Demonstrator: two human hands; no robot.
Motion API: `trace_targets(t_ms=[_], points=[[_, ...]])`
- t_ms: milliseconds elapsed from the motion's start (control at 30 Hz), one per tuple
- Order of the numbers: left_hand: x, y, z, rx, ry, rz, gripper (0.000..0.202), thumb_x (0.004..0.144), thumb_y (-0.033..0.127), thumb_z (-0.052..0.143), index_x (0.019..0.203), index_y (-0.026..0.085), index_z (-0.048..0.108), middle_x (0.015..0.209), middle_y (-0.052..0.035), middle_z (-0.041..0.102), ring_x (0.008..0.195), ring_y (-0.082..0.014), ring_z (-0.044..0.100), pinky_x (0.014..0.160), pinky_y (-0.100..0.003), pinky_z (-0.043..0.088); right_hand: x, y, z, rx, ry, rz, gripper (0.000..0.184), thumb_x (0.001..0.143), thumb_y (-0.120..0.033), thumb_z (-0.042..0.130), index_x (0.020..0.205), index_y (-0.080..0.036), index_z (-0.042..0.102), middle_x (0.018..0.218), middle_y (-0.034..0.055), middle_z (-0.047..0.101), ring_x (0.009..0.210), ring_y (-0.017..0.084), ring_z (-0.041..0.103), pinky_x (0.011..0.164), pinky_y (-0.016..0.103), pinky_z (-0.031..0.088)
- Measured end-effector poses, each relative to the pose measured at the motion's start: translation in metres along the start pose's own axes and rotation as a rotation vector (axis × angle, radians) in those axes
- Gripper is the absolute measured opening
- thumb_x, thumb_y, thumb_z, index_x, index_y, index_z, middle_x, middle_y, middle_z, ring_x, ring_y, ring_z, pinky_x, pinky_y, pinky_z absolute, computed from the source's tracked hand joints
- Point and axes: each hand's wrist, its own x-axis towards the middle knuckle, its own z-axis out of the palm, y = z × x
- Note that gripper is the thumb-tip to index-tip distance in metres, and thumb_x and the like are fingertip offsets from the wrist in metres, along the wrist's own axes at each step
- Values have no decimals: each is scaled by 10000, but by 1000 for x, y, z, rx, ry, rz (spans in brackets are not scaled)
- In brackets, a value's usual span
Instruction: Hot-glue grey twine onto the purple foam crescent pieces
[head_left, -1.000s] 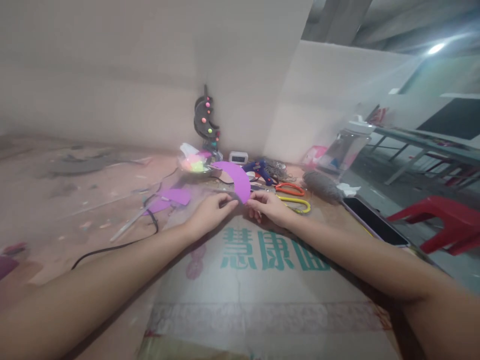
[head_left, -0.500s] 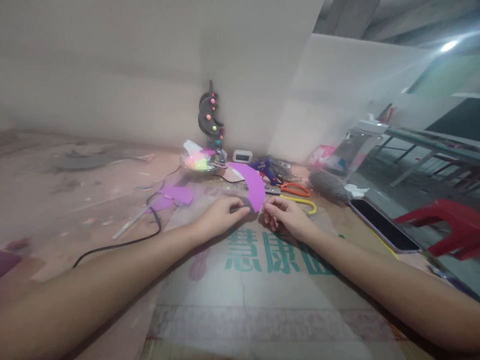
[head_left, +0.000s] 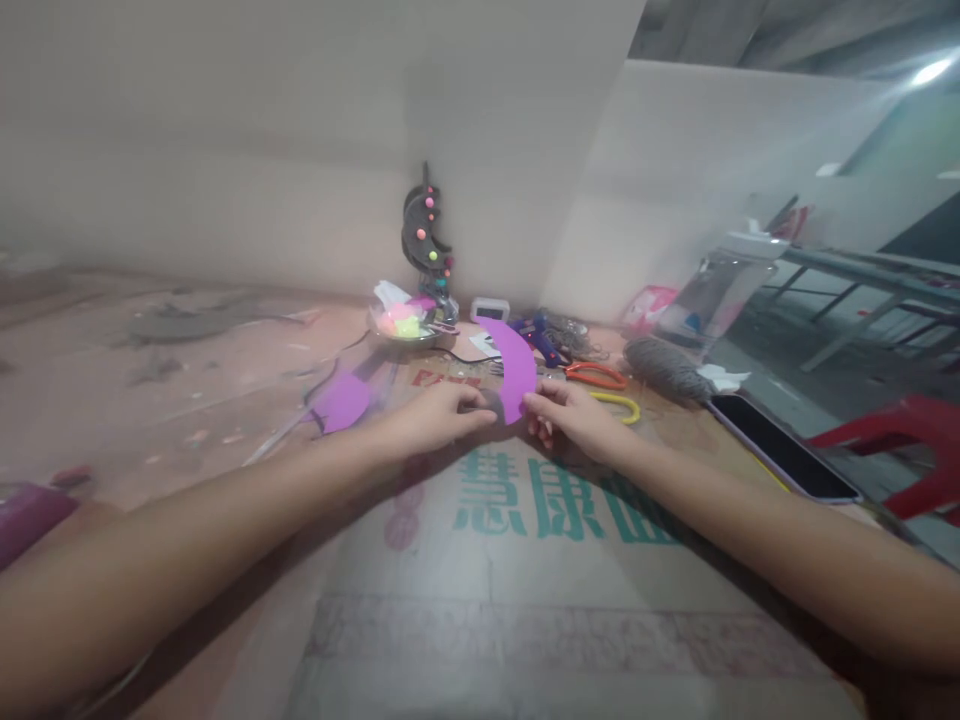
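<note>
Between my hands stands a curved purple strip (head_left: 516,368), looking like paper or felt, its upper end leaning away from me. My left hand (head_left: 446,415) pinches a dark grey piece (head_left: 491,402) that sits against the strip's lower left edge; most of it is hidden by my fingers. The thumb and fingertips of my right hand (head_left: 564,412) close on the strip's lower right edge. Whether the purple strip and grey piece are joined, I cannot tell. Both hands are above a cardboard sheet (head_left: 480,580) with green printed characters.
Behind the hands are orange-handled pliers (head_left: 596,375), a yellow handle (head_left: 619,407), a blue glue gun (head_left: 544,340) and a bowl (head_left: 405,335) of bright bits. A grey crescent ornament (head_left: 424,235) stands by the wall. Grey yarn (head_left: 664,370) and a phone (head_left: 784,445) lie right; purple scrap (head_left: 345,400) left.
My right fingers have come onto the purple strip's lower edge. The strip has turned a little and looks narrower. The view has shifted slightly.
</note>
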Motion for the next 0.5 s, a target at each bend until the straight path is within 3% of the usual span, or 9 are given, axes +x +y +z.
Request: trace_targets(t_ms=[167, 267, 367, 500], points=[[10, -9, 1, -37, -40, 99, 261, 809, 407, 541, 852, 196, 689, 803, 5, 685, 763, -174, 613, 661, -242, 411, -2, 6, 1, 85, 101, 8, 367, 746, -501, 682, 828, -168, 552, 512, -59, 546, 390, 66, 463, 377, 184, 378], [9, -15, 10, -132, 35, 123, 305, 834, 429, 510, 845, 174, 677, 847, -23, 697, 807, -188, 619, 706, -256, 432, -4, 6, 4, 62, 132, 26, 373, 734, -498, 692, 812, -157, 561, 529, -45, 562, 388, 58, 459, 372, 179, 366], [8, -19, 15, -154, 120, 98, 351, 838, 473, 497, 851, 166, 666, 820, -37, 688, 765, -190, 607, 662, -260, 434, -6, 5, 4, 53, 142, 51, 369, 732, -493, 695, 778, -153, 558, 525, -41, 561, 382, 52, 453, 366, 174, 355], [7, -21, 16, -194, 139, 104, 347, 832, 485, 516, 872, 169, 652, 747, -22, 666, 682, -165, 592, 596, -244, 425, -6, 7, 4, 41, 159, 30, 365, 723, -484, 707, 763, -159, 546, 533, -41, 573, 384, 50, 454, 373, 171, 359]])
